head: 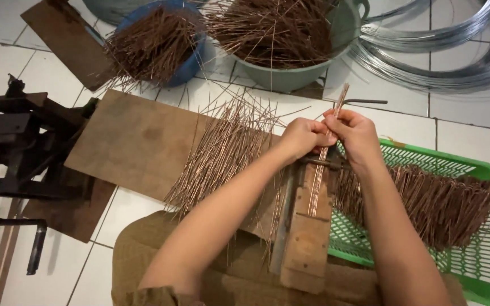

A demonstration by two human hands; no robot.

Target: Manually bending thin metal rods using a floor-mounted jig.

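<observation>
Both hands pinch a few thin copper rods (336,107) over a wooden block (307,226): the left hand (303,137) and right hand (355,135) are closed on them. Many bent rods (443,204) fill the green basket (483,272). A big pile of straight rods (222,150) waits on the board (137,141).

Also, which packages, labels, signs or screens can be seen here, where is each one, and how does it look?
None: no package, label, sign or screen is in view.
Containers only: a green mesh basket at right, a blue tub and a grey-green tub at top, all holding copper-coloured wire pieces.
</observation>
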